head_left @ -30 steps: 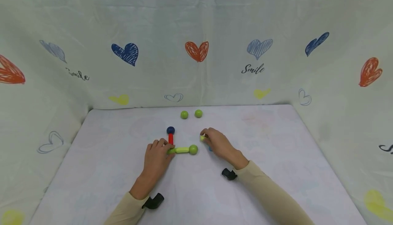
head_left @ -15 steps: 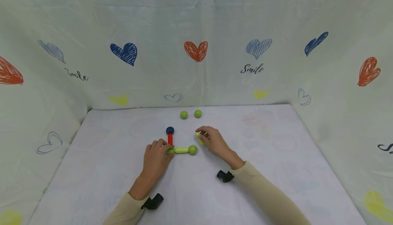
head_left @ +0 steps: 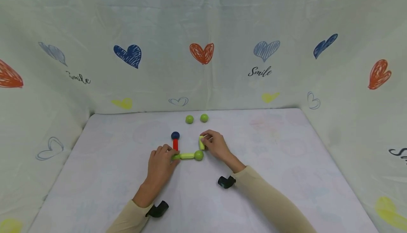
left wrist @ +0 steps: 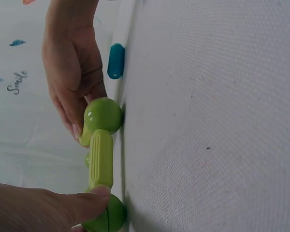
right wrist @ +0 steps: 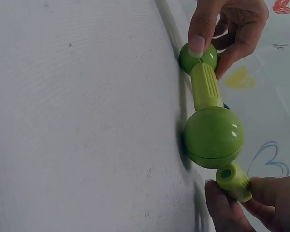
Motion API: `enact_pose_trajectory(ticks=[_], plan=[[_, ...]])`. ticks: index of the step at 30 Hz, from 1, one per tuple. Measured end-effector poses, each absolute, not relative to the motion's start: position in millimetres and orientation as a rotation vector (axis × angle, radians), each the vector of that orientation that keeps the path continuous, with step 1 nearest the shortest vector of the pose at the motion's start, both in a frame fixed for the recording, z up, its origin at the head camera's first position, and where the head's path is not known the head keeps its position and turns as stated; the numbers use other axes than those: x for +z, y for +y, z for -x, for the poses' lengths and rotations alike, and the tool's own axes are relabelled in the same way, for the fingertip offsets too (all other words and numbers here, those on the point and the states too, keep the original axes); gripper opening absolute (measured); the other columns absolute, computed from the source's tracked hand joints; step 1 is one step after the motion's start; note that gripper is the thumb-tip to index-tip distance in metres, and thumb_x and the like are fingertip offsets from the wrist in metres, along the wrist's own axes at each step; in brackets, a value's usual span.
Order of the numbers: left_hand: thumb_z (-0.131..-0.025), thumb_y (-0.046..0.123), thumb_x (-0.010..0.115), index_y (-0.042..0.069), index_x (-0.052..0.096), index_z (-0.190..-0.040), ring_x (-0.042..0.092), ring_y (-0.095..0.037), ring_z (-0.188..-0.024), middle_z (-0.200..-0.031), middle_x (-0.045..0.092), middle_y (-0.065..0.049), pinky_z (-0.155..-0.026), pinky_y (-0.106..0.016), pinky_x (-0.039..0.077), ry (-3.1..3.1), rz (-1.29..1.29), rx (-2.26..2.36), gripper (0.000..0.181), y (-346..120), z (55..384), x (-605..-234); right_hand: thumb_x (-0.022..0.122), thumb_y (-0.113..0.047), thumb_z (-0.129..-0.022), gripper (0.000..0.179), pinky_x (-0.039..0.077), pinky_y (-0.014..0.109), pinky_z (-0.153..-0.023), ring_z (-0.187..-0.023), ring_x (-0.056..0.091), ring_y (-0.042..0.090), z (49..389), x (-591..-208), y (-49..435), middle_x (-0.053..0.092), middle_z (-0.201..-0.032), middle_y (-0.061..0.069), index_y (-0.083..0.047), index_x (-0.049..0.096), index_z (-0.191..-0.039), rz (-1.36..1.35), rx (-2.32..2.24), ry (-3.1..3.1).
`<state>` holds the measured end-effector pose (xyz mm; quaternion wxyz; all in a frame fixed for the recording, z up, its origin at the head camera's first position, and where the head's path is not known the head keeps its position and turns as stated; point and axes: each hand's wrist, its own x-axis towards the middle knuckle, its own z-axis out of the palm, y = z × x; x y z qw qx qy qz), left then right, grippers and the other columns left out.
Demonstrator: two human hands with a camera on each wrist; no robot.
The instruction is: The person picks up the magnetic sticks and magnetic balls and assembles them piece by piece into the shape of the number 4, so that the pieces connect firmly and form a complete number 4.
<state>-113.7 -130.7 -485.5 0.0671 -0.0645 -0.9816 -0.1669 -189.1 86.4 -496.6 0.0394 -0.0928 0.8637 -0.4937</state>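
With thumb and fingers, my left hand (head_left: 160, 164) grips a green ball (left wrist: 113, 215) at the corner of a toy built of rods and balls. From that ball a yellow-green rod (head_left: 187, 156) runs right to a second green ball (head_left: 198, 155). A red rod (head_left: 175, 144) points away from the corner to a dark blue ball (head_left: 175, 135). My right hand (head_left: 219, 146) pinches another yellow-green rod (head_left: 201, 143) just beyond the second ball. In the right wrist view this rod (right wrist: 235, 183) shows its hollow end close to the ball.
Two loose green balls (head_left: 189, 119) sit near the back edge of the white-covered table (head_left: 254, 127). A teal rod (left wrist: 116, 61) lies near the right hand in the left wrist view. A cloth with printed hearts (head_left: 203, 13) hangs behind.
My right hand has moved left with the yellow-green rod, which now points at the right green ball. The left hand keeps its grip on the corner ball.
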Motion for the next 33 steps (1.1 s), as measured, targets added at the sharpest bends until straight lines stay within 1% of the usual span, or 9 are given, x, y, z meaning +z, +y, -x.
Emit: enact_pose_trajectory(ticks=[11,16,23,33], plan=[[-0.082,0.013,0.091,0.010,0.083,-0.113,0.062,-0.029,-0.102,-0.104,0.068,-0.010,-0.094,-0.050,0.052,-2.940,0.197,-0.510,0.032,-130.8,111.7,-487.2,0.066,-0.004,-0.102,0.016,0.053,0.023,-0.065,-0.077,0.065,0.012,193.7,-503.2,82.8,0.072,-0.096,0.011,0.000,0.073,-0.116,0.281,-1.488,2.628],[-0.081,0.011,0.092,0.009,0.083,-0.111,0.062,-0.029,-0.098,-0.102,0.067,-0.009,-0.091,-0.050,0.051,-2.894,0.228,-0.530,0.031,-132.2,110.4,-487.9,0.066,-0.005,-0.103,0.016,0.051,0.023,-0.063,-0.077,0.065,0.012,194.0,-501.7,81.5,0.072,-0.096,0.011,0.001,0.073,-0.115,0.291,-1.498,2.603],[-0.081,0.010,0.092,0.009,0.082,-0.112,0.061,-0.028,-0.097,-0.102,0.066,-0.010,-0.089,-0.049,0.052,-2.897,0.226,-0.525,0.032,-133.3,110.7,-487.8,0.065,-0.004,-0.104,0.016,0.059,0.026,-0.064,-0.074,0.068,0.011,194.7,-500.6,79.5,0.071,-0.094,0.012,0.005,0.071,-0.116,0.297,-1.561,2.505],[-0.082,0.011,0.091,0.009,0.082,-0.113,0.062,-0.028,-0.097,-0.103,0.068,-0.009,-0.087,-0.048,0.052,-2.916,0.212,-0.557,0.032,-131.9,110.8,-488.7,0.064,-0.002,-0.103,0.017,0.061,0.029,-0.067,-0.075,0.072,0.016,193.5,-500.2,80.0,0.072,-0.095,0.012,0.005,0.070,-0.117,0.271,-1.557,2.464]])
